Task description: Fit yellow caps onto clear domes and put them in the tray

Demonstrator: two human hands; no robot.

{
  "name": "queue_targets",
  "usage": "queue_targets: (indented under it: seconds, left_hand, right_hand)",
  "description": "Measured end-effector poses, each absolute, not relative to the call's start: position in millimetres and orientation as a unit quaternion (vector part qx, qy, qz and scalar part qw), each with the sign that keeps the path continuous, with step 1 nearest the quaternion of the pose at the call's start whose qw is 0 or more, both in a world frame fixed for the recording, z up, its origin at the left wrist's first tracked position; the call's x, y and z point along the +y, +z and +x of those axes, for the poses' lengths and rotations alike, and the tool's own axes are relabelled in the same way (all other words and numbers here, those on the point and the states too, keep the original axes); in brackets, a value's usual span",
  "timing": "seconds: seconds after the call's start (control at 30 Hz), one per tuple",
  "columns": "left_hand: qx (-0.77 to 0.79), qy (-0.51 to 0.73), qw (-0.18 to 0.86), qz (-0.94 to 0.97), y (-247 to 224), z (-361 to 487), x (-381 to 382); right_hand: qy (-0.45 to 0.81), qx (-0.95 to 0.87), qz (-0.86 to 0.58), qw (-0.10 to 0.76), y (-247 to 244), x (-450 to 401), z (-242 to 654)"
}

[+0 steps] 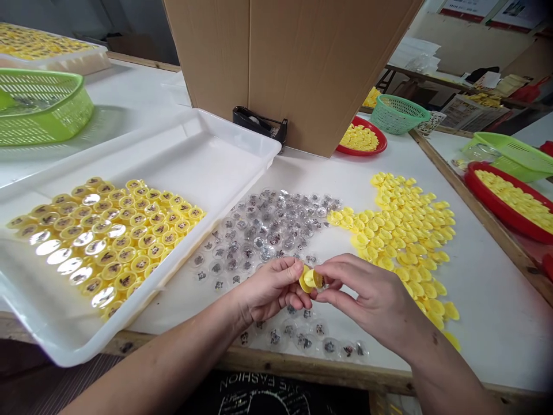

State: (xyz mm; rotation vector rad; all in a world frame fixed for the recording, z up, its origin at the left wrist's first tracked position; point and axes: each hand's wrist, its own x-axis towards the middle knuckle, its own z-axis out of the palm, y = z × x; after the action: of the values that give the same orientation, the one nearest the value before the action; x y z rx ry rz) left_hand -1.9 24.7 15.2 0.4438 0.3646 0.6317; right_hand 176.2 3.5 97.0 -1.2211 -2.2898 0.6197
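Observation:
A small yellow plastic piece (309,279), wide at both ends with a narrow middle, is between my two hands above the near table. My left hand (271,291) pinches its left end between thumb and fingers. At its right end, the fingertips of my right hand (369,288) close around the rim. Under and behind my hands lie many clear round discs (259,230) with small dark animal-like pictures. Loose yellow plastic pieces (401,230) are heaped to the right. On the left, a white tray (233,135) holds rows of yellow pieces topped with picture discs (125,225).
A tall cardboard box (294,63) stands at the back, with a black tape dispenser (261,127) before it. Green baskets (47,115) and red trays (375,144) of yellow pieces sit around. A wooden edge (475,204) runs along the table's right side.

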Motion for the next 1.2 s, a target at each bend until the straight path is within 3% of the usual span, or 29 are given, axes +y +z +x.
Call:
queue_targets:
  seconds: [0.73,1.0,1.2]
  left_hand:
    - [0.243,0.312,0.878,0.27,18.1,-4.2,26.1]
    - [0.254,0.333,0.819,0.393,25.5,-3.2,22.3]
    - [0.341,0.367,0.721,0.48,29.1,-0.8,19.1]
  right_hand:
    - [0.163,-0.86,-0.424,0.233,87.7,-2.5,164.7]
    - [0.114,-0.823,-0.457,0.318,65.6,-7.4,160.6]
    - [0.186,-0.774,-0.481,0.368,60.7,-9.5,169.0]
